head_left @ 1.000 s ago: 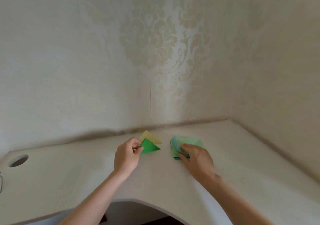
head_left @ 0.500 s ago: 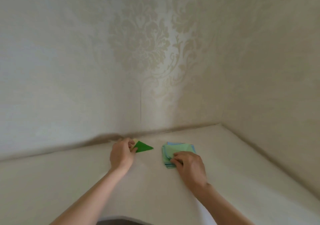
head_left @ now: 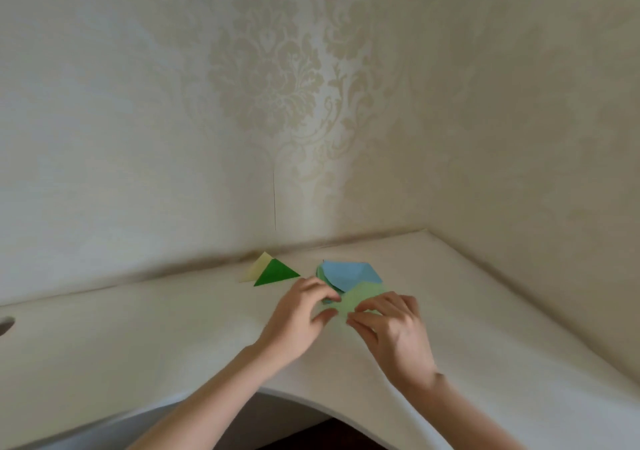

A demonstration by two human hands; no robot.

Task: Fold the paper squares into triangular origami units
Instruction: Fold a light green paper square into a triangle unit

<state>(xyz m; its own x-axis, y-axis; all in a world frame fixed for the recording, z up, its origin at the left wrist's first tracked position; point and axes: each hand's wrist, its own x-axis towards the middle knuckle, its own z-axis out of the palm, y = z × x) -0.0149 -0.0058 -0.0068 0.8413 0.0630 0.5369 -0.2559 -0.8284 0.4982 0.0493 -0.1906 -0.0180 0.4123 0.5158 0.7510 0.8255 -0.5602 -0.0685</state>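
Thin, matte light-green paper square (head_left: 360, 299) pinched flat between left hand (head_left: 298, 314) and right hand (head_left: 391, 328) fingertips.

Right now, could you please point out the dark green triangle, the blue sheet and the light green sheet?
dark green triangle (head_left: 275, 273), head view, centre of its face.
blue sheet (head_left: 346, 273), head view, middle of its exposed top.
light green sheet (head_left: 360, 297), head view, bare part between the hands.

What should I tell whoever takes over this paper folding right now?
Left hand and right hand both pinch the light green sheet, just off the paper stack, blue sheet on top.
Done: dark green triangle and pale yellow triangle lie by the wall on the desk.
Left: fold the light green sheet, then the rest of the stack.
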